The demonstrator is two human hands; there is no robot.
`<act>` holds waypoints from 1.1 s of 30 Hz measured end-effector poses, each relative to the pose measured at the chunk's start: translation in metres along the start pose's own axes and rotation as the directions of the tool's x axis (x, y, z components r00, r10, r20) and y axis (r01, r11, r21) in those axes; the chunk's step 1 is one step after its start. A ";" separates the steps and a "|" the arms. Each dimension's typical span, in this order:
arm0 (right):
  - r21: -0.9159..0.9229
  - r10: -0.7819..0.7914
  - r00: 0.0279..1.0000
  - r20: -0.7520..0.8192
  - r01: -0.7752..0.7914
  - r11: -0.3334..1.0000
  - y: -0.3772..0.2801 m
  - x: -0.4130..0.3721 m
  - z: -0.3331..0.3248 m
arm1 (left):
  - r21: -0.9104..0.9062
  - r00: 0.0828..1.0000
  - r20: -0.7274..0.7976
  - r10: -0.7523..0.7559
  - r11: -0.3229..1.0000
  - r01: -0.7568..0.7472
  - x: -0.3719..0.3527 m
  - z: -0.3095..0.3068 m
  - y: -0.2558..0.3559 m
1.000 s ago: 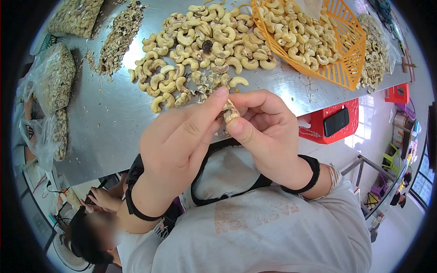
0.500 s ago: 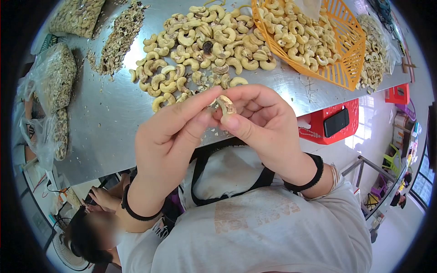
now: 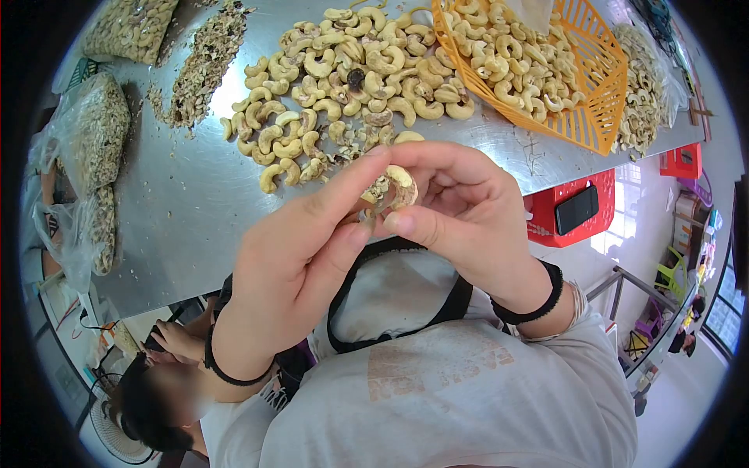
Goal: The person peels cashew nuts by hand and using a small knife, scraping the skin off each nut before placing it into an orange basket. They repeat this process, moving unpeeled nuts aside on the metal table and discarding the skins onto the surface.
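A curved cashew nut (image 3: 403, 186) with brownish skin patches is pinched between the thumb and fingers of my right hand (image 3: 460, 214). My left hand (image 3: 304, 234) is closed just left of it, its thumb and index finger round something small that I cannot make out. The fingertips of both hands nearly meet in front of my chest, over the near edge of the metal table (image 3: 179, 234). Right behind my hands lies a loose pile of cashews (image 3: 335, 62), with one dark piece (image 3: 356, 79) among them and skin crumbs (image 3: 343, 154) at its near side.
An orange basket (image 3: 608, 93) of cashews stands at the back right, beside more nuts (image 3: 640, 86). Brown crumbs (image 3: 207, 70) and filled plastic bags (image 3: 101, 132) lie left. A phone (image 3: 576, 208) rests on a red stool (image 3: 546, 226). Another person (image 3: 160, 398) sits at lower left.
The cashew has turned in my right fingers and shifted slightly right and down. My hands have moved a little apart, with the right wrist further right.
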State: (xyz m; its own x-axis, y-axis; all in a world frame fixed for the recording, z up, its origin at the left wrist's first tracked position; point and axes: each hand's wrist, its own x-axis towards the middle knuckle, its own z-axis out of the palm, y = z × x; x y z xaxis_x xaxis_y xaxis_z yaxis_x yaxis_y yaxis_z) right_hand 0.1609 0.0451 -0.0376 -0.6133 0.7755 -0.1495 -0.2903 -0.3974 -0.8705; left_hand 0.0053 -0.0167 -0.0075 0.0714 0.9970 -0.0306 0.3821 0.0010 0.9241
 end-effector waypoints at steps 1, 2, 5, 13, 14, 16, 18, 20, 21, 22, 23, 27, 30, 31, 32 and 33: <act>-0.002 0.014 1.000 0.000 -0.014 1.000 -0.001 -0.001 0.000 | -0.035 0.999 0.027 -0.018 0.999 0.019 0.000 -0.001 0.002; -0.005 0.029 1.000 0.001 -0.029 1.000 -0.002 -0.001 0.000 | -0.069 0.998 0.055 -0.035 0.997 0.039 0.000 -0.002 0.002; -0.003 0.017 0.999 0.031 -0.017 1.000 -0.002 -0.001 -0.002 | -0.092 0.997 0.072 0.004 0.996 0.002 0.001 -0.001 0.002; -0.068 -0.052 0.990 0.134 0.061 0.996 -0.003 -0.003 -0.006 | 0.001 0.984 0.096 0.150 0.989 -0.150 0.002 -0.006 -0.001; -0.058 -0.052 0.989 0.140 0.061 0.996 -0.003 -0.004 -0.006 | 0.045 0.975 0.103 0.197 0.978 -0.202 0.003 -0.006 -0.002; -0.036 -0.060 0.994 0.092 0.063 0.997 -0.001 -0.005 -0.002 | 0.063 0.964 0.075 0.253 0.964 -0.258 0.004 -0.003 -0.005; -0.014 -0.067 0.997 0.044 0.067 0.998 0.001 -0.005 0.001 | 0.082 0.950 0.047 0.310 0.946 -0.313 0.005 -0.001 -0.005; -0.032 -0.076 0.996 0.043 0.077 0.997 0.002 -0.004 0.001 | 0.178 0.955 0.016 0.297 0.939 -0.295 0.003 0.000 -0.004; -0.031 -0.075 0.996 0.043 0.077 0.997 0.003 -0.005 0.002 | 0.178 0.955 0.016 0.296 0.939 -0.294 0.003 0.000 -0.006; -0.049 -0.062 0.997 0.041 0.064 0.997 0.004 -0.005 0.002 | 0.225 0.945 -0.009 0.328 0.921 -0.317 0.004 0.001 -0.009; -0.067 -0.048 0.998 0.039 0.050 0.997 0.004 -0.005 0.003 | 0.272 0.933 -0.032 0.359 0.901 -0.338 0.004 0.001 -0.010; -0.042 -0.026 0.999 0.040 0.027 0.999 0.001 -0.002 0.001 | 0.085 0.974 -0.070 0.214 0.974 -0.208 0.004 0.001 -0.006; -0.076 -0.012 0.992 0.124 0.021 0.997 -0.001 -0.001 -0.004 | 0.054 0.974 -0.027 0.223 0.974 -0.222 0.004 0.000 -0.005; -0.080 -0.002 0.992 0.128 0.012 0.997 -0.001 -0.001 -0.005 | 0.028 0.979 -0.010 0.203 0.979 -0.203 0.004 -0.001 -0.005; -0.085 0.008 0.991 0.131 0.003 0.996 -0.002 -0.001 -0.005 | 0.002 0.983 0.007 0.184 0.983 -0.184 0.004 -0.001 -0.004; -0.084 0.010 0.991 0.131 0.001 0.996 -0.002 -0.001 -0.005 | 0.001 0.983 0.007 0.182 0.983 -0.182 0.003 -0.002 -0.003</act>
State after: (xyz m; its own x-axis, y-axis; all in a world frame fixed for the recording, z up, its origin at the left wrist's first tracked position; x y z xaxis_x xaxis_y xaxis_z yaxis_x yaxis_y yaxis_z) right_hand 0.1656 0.0476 -0.0385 -0.7072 0.7005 -0.0956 -0.2278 -0.3538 -0.9072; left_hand 0.0021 -0.0133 -0.0095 0.1462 0.9799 0.1358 0.3633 -0.1809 0.9139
